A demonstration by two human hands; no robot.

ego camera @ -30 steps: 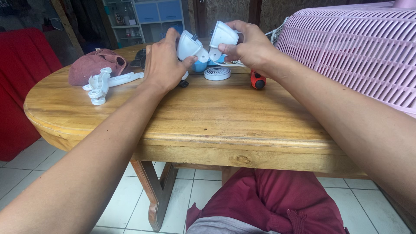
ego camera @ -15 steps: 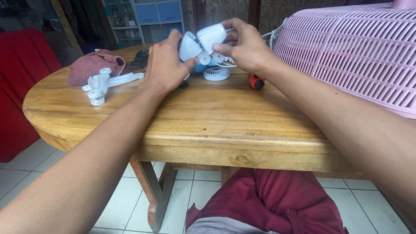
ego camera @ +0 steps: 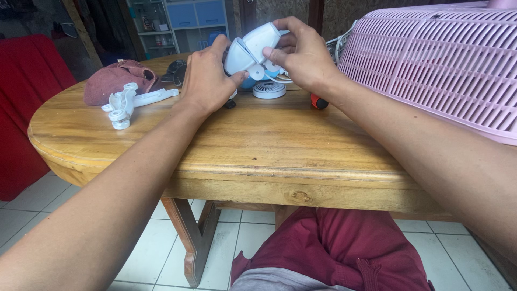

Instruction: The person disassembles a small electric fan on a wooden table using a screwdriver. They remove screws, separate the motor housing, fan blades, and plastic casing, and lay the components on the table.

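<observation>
The two white housing halves point(ego camera: 249, 49) are held above the far side of the wooden table point(ego camera: 258, 145), raised clear of its surface and pressed edge to edge. The left hand point(ego camera: 204, 75) grips the left half, with the thumb under its lower rim; the right hand point(ego camera: 301, 54) clamps the right half, with the fingers curled over the top and the thumb on the near face. Both hands are closed on the halves and stand close together. Judged from the seam, the halves meet along the top but are not yet fully seated: a narrow gap shows at the lower edge, so alignment appears largely done and final closing remains. A blue part point(ego camera: 249, 83) sits directly below the halves, partly hidden. A round white vented disc point(ego camera: 269, 90) lies on the table just beside it. A red and black tool handle point(ego camera: 318, 101) lies near the right wrist. A white bracket assembly point(ego camera: 129, 102) lies well apart to the left, next to a maroon cloth point(ego camera: 116, 78). A large pink fan grille point(ego camera: 441, 59) occupies the right side. No packages, labels or signs can be made out on the table; a shelf unit with blue panels point(ego camera: 196, 15) stands in the background, its contents too small to identify.
</observation>
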